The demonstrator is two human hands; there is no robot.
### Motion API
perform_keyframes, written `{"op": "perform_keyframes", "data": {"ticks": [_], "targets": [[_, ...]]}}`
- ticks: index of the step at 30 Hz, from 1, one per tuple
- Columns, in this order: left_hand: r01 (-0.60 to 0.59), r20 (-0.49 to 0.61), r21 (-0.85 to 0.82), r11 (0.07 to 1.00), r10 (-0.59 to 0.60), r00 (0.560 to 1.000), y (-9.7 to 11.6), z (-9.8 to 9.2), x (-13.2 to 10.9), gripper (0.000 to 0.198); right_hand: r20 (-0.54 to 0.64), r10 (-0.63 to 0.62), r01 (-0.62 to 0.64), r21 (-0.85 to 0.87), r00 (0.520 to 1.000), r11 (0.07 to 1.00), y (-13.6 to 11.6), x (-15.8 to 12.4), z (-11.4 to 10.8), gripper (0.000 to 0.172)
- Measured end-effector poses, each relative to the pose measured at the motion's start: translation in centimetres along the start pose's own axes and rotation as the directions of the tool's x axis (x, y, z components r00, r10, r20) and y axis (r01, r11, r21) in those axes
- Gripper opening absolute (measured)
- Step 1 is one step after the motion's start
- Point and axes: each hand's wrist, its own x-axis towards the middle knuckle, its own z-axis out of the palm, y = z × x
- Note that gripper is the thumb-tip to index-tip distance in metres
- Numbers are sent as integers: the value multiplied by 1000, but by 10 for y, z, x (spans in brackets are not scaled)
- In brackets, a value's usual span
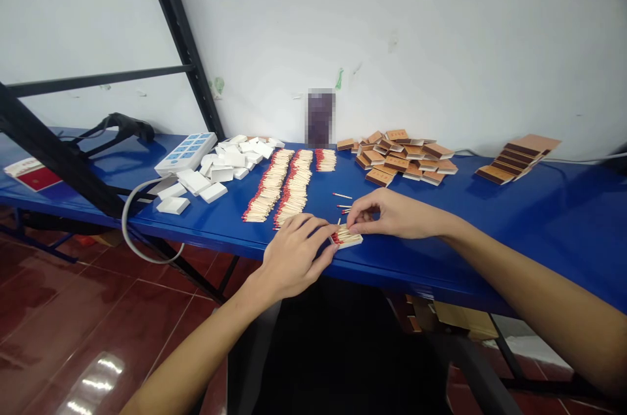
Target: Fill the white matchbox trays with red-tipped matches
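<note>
A small white matchbox tray (351, 243) with red-tipped matches in it lies near the table's front edge. My left hand (296, 253) grips its left end between thumb and fingers. Over the tray's right part, my right hand (385, 214) has thumb and forefinger pinched together at the matches; what is between the fingertips is hidden. A few loose matches (343, 195) lie just behind the tray. Beyond my left hand, two long rows of matches (294, 189) run back across the table, with a shorter bunch of matches (326, 160) beside them.
White empty trays (230, 160) are heaped at the left, beside a white box with blue labels (187, 152). Orange-brown matchbox sleeves (401, 157) are piled behind my right hand, and more stacked sleeves (516, 157) stand farther right. A black metal post (181, 29) rises at the left.
</note>
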Motion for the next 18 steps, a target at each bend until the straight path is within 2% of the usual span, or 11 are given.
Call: {"op": "perform_keyframes", "data": {"ticks": [8,18], "targets": [[67,8,-110,992,-67,998,3,-5,11,21,8,1,-2,116,1000,993,2,5,8,42],[135,67,-297,945,-121,990,-4,-5,23,13,38,149,-154,258,988,954,6,9,11,41]]}}
